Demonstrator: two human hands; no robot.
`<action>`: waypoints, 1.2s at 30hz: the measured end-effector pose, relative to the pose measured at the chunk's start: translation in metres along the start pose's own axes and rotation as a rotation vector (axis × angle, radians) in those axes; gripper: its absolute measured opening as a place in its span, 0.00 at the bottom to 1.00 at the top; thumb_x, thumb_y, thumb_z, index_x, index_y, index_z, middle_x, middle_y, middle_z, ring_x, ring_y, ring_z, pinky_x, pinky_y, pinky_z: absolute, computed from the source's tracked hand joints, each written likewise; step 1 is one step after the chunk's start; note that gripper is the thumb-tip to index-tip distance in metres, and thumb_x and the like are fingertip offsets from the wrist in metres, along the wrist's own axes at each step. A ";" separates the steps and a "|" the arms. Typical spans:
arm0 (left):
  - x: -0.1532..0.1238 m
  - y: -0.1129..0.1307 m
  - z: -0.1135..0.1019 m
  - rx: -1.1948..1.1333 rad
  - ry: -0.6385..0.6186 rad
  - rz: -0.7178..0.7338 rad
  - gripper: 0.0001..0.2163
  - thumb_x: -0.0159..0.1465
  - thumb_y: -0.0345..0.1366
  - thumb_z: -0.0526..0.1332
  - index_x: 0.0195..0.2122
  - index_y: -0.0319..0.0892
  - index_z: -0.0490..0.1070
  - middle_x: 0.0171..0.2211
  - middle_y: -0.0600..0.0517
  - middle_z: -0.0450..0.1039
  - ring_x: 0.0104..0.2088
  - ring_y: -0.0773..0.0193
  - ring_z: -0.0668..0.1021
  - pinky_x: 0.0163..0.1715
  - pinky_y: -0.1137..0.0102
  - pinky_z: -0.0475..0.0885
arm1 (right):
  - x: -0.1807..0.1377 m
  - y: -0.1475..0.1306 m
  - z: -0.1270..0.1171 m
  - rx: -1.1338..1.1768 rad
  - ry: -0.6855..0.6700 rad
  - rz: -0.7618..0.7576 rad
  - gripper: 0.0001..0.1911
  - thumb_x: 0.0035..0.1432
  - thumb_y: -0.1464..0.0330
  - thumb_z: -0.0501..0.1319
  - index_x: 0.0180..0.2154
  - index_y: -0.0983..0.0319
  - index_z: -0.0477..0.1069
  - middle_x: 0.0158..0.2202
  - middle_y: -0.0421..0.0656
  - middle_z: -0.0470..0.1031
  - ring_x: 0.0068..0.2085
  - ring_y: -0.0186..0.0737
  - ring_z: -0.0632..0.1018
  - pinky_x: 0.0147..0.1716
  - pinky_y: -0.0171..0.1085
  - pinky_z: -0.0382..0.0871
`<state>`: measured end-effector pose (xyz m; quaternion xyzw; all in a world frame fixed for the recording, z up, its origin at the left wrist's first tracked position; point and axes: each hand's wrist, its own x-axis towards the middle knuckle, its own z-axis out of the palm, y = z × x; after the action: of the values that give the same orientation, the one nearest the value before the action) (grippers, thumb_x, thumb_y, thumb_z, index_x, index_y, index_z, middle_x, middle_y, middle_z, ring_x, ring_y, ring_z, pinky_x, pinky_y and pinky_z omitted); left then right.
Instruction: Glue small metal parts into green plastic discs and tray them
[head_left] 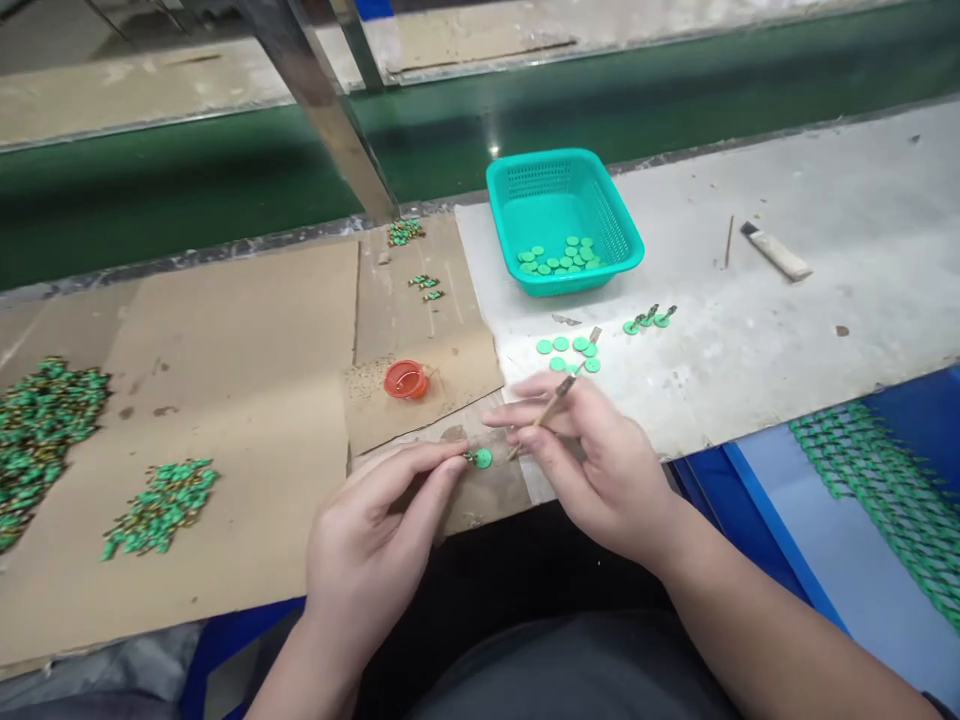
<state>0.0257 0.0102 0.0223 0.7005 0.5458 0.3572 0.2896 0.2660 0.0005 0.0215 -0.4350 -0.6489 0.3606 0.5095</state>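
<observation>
My left hand (382,530) pinches a small green disc part (481,458) between thumb and forefinger, over the cardboard. My right hand (592,465) holds a thin wooden stick (556,403) like a pen, its tip close to that disc. Loose green discs (566,350) lie just beyond my right fingers on the white-grey bench top (750,370). Further back, a teal plastic basket (562,190) holds more discs. A small red cup (406,380) stands on the cardboard sheet (247,400) left of my hands.
Two heaps of green-and-brown parts (161,505) lie on the cardboard at left. Several finished-looking parts (649,318) sit on the bench. A blue tray (862,520) lies at lower right. A metal post (319,110) and a green conveyor belt (150,190) run behind the bench.
</observation>
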 end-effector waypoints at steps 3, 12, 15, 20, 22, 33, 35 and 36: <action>-0.002 -0.001 0.002 0.033 0.014 0.050 0.05 0.77 0.45 0.72 0.47 0.58 0.91 0.46 0.55 0.91 0.43 0.58 0.90 0.50 0.64 0.86 | -0.001 0.002 -0.005 -0.132 -0.011 -0.113 0.07 0.85 0.70 0.61 0.57 0.57 0.77 0.52 0.46 0.91 0.54 0.44 0.92 0.56 0.42 0.89; -0.005 0.005 0.000 0.071 -0.045 0.034 0.06 0.77 0.39 0.73 0.50 0.60 0.88 0.49 0.58 0.90 0.46 0.60 0.89 0.52 0.65 0.84 | -0.002 0.003 -0.006 -0.175 0.000 -0.067 0.05 0.84 0.71 0.61 0.53 0.57 0.76 0.44 0.41 0.88 0.45 0.39 0.90 0.50 0.36 0.86; -0.005 0.006 0.000 0.085 -0.043 0.030 0.05 0.77 0.39 0.73 0.49 0.60 0.88 0.48 0.58 0.90 0.46 0.60 0.89 0.53 0.65 0.84 | -0.003 0.003 -0.007 -0.169 -0.008 -0.065 0.05 0.84 0.71 0.61 0.54 0.57 0.75 0.46 0.41 0.89 0.47 0.39 0.90 0.52 0.37 0.86; -0.004 0.005 0.001 0.107 -0.034 0.057 0.05 0.77 0.39 0.73 0.49 0.59 0.88 0.47 0.58 0.90 0.45 0.59 0.89 0.53 0.65 0.84 | -0.002 0.003 -0.006 -0.208 0.004 -0.073 0.05 0.84 0.71 0.61 0.54 0.58 0.76 0.47 0.43 0.89 0.47 0.40 0.90 0.51 0.38 0.86; -0.004 0.004 0.001 0.111 -0.037 0.083 0.06 0.77 0.38 0.73 0.51 0.59 0.88 0.48 0.58 0.90 0.45 0.60 0.89 0.53 0.65 0.84 | -0.002 0.003 -0.006 -0.230 0.004 -0.087 0.05 0.84 0.71 0.61 0.54 0.60 0.76 0.46 0.44 0.89 0.46 0.41 0.90 0.50 0.39 0.86; -0.005 0.000 0.001 0.108 -0.082 0.219 0.14 0.75 0.30 0.74 0.55 0.59 0.87 0.50 0.57 0.90 0.47 0.58 0.89 0.55 0.60 0.84 | -0.007 -0.003 -0.012 -0.277 -0.064 -0.086 0.09 0.83 0.74 0.60 0.52 0.58 0.78 0.52 0.47 0.91 0.52 0.45 0.91 0.55 0.43 0.89; -0.005 0.000 0.002 0.105 -0.074 0.215 0.13 0.74 0.31 0.74 0.54 0.58 0.88 0.49 0.57 0.90 0.47 0.58 0.90 0.54 0.60 0.84 | -0.005 -0.003 -0.012 -0.271 -0.062 -0.054 0.08 0.83 0.72 0.60 0.50 0.57 0.78 0.50 0.45 0.91 0.50 0.45 0.91 0.51 0.41 0.88; -0.004 0.001 0.002 0.100 -0.066 0.207 0.12 0.75 0.31 0.74 0.53 0.58 0.88 0.49 0.56 0.90 0.46 0.57 0.90 0.53 0.60 0.84 | -0.003 -0.003 -0.011 -0.262 -0.060 -0.038 0.07 0.83 0.72 0.60 0.49 0.57 0.77 0.49 0.45 0.90 0.49 0.44 0.91 0.50 0.40 0.87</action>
<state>0.0269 0.0059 0.0209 0.7780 0.4777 0.3344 0.2338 0.2766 -0.0032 0.0256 -0.4748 -0.7134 0.2757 0.4354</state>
